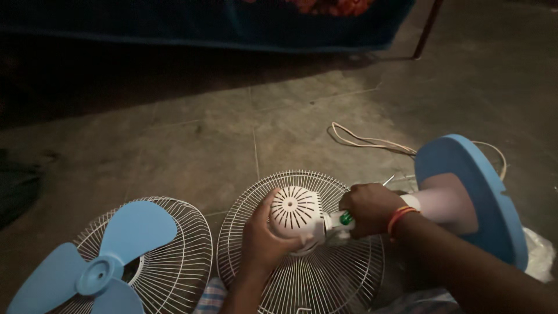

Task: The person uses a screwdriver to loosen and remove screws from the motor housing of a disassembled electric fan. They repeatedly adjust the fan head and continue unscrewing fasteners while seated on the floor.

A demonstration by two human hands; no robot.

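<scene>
My left hand cups a white vented fan motor housing from the left side. My right hand grips a green-handled tool, probably a screwdriver, pressed against the housing's right side. The housing sits over a white wire fan guard lying on the floor. The fan's white stand and round blue base lie on their side behind my right wrist, which wears an orange band.
A second wire guard lies at the lower left with a blue fan blade resting on it. A pale power cord trails across the concrete floor. A dark blue cloth edge runs along the top. A plastic bag sits at the right.
</scene>
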